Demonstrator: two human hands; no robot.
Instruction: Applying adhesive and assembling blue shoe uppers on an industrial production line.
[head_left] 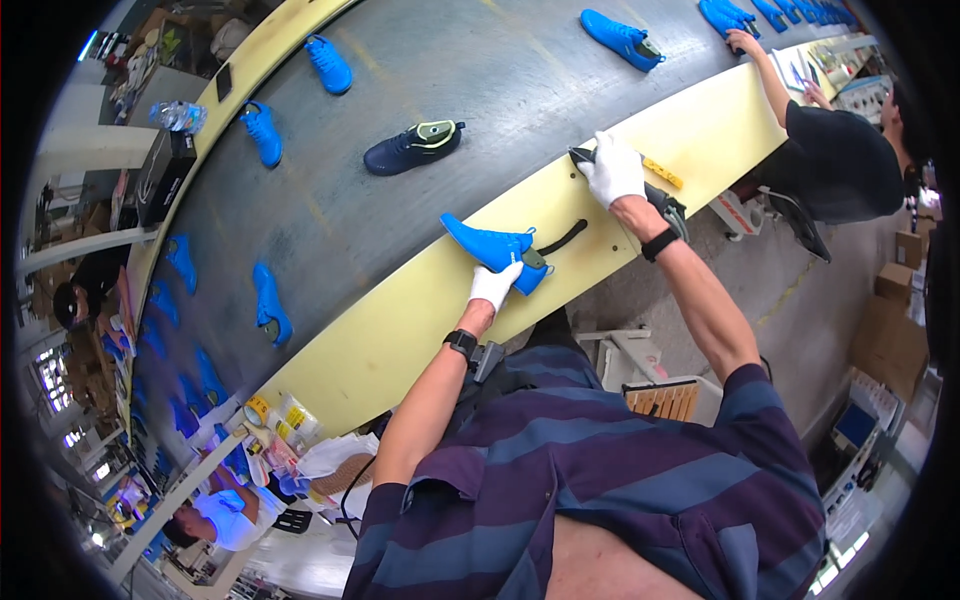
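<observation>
My left hand (495,285), in a white glove, is closed on the heel end of a blue sneaker (488,242) over the pale yellow ledge (400,345). Its toe points to the far left, and a dark green lining shows at the collar. From beside the sneaker a curved black strip (562,237) runs along the ledge. My right hand (615,175), also gloved in white, has its fingers curled at a black object (581,156) near the ledge's far edge. Only a dark end of that object shows past the fingers; its kind is hidden.
A dark navy sneaker (412,150) and several blue sneakers, one of them (622,40) at the far right, lie on the grey conveyor belt (490,120). A yellow strip (663,173) lies right of my right hand. Another person (840,160) works at the right.
</observation>
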